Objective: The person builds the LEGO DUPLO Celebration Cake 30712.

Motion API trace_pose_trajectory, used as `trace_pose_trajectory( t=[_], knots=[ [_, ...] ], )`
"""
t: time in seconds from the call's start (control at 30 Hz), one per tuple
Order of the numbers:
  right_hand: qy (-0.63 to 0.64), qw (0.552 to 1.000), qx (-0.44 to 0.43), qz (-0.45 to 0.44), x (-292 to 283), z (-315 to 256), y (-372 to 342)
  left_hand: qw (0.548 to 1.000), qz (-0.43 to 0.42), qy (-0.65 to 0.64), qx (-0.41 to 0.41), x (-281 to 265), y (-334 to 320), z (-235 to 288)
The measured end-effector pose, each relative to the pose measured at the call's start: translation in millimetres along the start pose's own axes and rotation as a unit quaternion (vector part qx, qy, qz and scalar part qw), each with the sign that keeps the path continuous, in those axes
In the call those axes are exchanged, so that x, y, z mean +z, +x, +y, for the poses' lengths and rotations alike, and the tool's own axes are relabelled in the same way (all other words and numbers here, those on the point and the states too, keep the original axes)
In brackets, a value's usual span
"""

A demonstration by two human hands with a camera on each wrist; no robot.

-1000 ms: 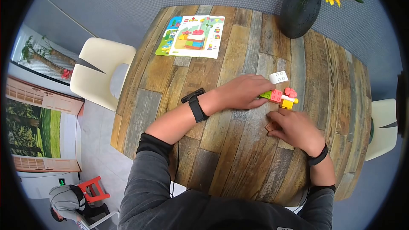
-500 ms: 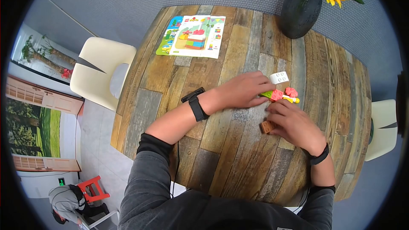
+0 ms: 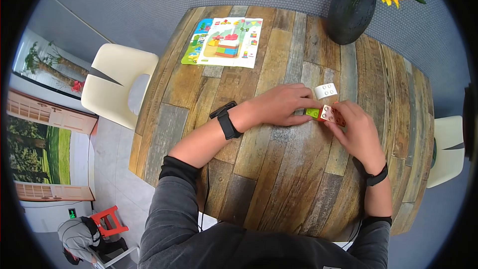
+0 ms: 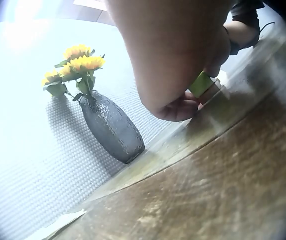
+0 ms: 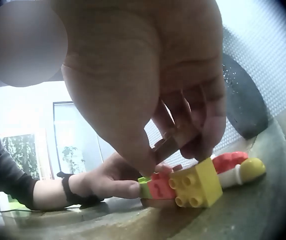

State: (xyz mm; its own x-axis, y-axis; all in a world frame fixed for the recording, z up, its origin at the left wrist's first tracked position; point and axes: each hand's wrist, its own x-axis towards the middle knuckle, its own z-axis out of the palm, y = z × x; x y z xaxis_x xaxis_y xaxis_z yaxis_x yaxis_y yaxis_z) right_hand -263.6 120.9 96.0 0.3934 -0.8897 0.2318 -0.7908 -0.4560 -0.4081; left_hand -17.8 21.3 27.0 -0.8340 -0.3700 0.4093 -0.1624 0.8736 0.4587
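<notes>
My left hand (image 3: 284, 104) rests low on the table and pinches a green toy brick (image 3: 312, 113) between thumb and forefinger. Beside it stands a pink brick (image 5: 161, 188) with a number on its side. My right hand (image 3: 362, 129) pinches a brown studded brick (image 5: 169, 146) close over the pink one, with thumb and fingers on opposite sides. A yellow brick (image 5: 205, 185) lies on its side under the right hand. Next to it are a red flower-like piece (image 5: 230, 161) and a white piece with a yellow end (image 5: 253, 171). The right hand hides these in the head view.
A white curved brick (image 3: 326, 90) lies just beyond the hands. At the table's far left is a picture leaflet (image 3: 226, 45); a dark vase (image 3: 351, 10) with sunflowers stands at the far right. White chairs (image 3: 114, 77) flank the table. Another person (image 3: 79, 231) is at lower left.
My right hand has moved up and right from the table nearer me, bringing the brown brick over the pink one. My left hand stays at the green brick.
</notes>
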Motion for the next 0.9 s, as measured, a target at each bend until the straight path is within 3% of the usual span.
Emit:
trace_pose_trajectory(
  t=[0.3, 0.6, 0.83, 0.9],
  knots=[
    [-0.024, 0.999, -0.003, -0.043, 0, 15, -1, 1.000, 0.012, 0.016, 0.006, 3, 0, 0],
    [-0.049, 0.999, 0.007, -0.022, 10, 9, -2, 0.999, 0.017, 0.029, 0.000, 7, 0, 0],
    [-0.007, 0.999, 0.017, -0.041, 15, 10, 1, 0.998, 0.044, 0.035, 0.008, 8, 0, 0],
    [0.004, 0.998, 0.031, -0.053, 15, 9, 1, 0.999, 0.010, 0.019, -0.028, 9, -2, -3]
  ],
)
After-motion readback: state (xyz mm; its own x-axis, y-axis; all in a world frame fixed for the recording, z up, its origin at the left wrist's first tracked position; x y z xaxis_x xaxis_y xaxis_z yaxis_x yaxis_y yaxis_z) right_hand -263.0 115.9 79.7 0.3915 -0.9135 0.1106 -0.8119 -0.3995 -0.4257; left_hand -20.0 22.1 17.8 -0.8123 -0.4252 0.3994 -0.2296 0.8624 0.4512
